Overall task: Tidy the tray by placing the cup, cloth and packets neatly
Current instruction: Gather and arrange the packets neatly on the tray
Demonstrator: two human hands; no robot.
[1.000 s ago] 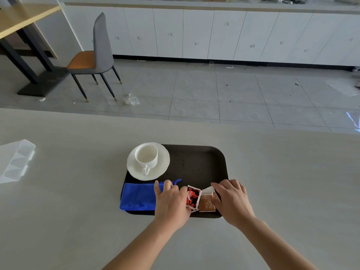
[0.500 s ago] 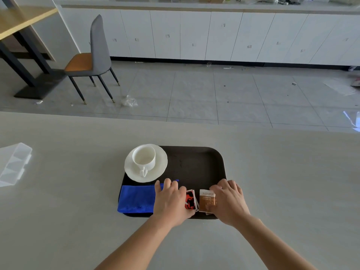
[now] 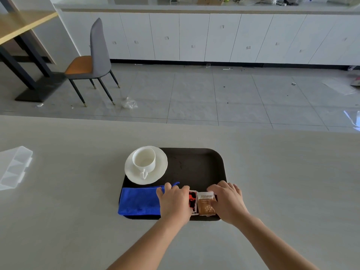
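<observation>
Glossy brown packet (image 3: 206, 205) (white top band) beside red-black packet (image 3: 192, 201)

This looks like a staff canteen or office pantry. A long run of flat white cabinet doors (image 3: 194, 36) with small square pulls lines the far wall under a pale grey worktop (image 3: 175, 7) cluttered with oddments. The grey tiled floor (image 3: 214, 94) carries scraps of litter and a crumpled clear plastic wrapper (image 3: 129, 103). A grey high-backed dining chair with an orange seat (image 3: 93, 63) stands beside a wooden-topped table on a black pedestal (image 3: 19, 24). On the broad beige desk (image 3: 272, 182) sits a dark brown plastic serving tray (image 3: 194, 164) bearing a white ceramic cup (image 3: 143, 159) on a white saucer (image 3: 159, 168).
</observation>
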